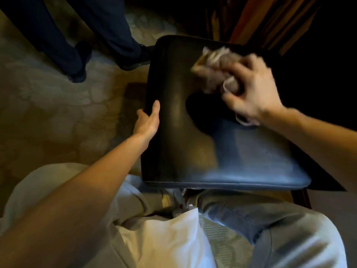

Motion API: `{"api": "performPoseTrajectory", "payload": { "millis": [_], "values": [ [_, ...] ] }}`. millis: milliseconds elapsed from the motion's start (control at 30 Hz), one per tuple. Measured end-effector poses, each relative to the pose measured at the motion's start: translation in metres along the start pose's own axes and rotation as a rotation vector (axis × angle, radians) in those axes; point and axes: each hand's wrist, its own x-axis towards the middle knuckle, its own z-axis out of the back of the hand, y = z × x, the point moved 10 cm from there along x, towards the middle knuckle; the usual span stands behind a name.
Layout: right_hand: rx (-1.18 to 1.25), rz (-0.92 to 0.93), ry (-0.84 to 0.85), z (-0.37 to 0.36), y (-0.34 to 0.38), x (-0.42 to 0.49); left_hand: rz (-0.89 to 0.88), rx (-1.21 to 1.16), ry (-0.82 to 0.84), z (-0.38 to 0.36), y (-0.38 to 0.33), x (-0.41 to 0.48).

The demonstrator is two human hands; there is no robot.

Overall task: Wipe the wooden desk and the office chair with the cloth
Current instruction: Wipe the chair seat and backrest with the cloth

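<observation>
The office chair's dark leather seat (193,147) fills the middle of the head view, seen from above. My right hand (253,89) is shut on a crumpled pale cloth (214,64) and presses it on the seat's far right part; hand and cloth are blurred. My left hand (147,120) grips the seat's left edge, thumb on top and fingers wrapped under. A dark wooden desk (257,18) shows dimly beyond the chair at the upper right.
Another person's legs in dark trousers and black shoes (133,59) stand on the patterned carpet (58,113) just left of the chair's far corner. My own knees in light trousers (270,229) are right below the seat's near edge.
</observation>
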Motion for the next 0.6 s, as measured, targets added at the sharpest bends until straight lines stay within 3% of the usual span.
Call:
{"api": "performPoseTrajectory", "payload": {
  "millis": [100, 233, 400, 600],
  "values": [
    [-0.021, -0.087, -0.028, 0.007, -0.017, 0.057, -0.039, 0.002, -0.003, 0.0, 0.001, 0.005],
    [-0.165, -0.131, 0.119, -0.03, -0.035, 0.111, -0.042, 0.046, -0.066, 0.005, 0.002, 0.016],
    [0.026, -0.327, 0.371, -0.104, -0.076, 0.122, -0.055, 0.107, -0.121, 0.007, -0.008, 0.019],
    [-0.069, -0.27, 0.202, -0.104, -0.059, 0.093, -0.073, 0.153, -0.13, 0.009, -0.016, 0.025]
  ]
}}
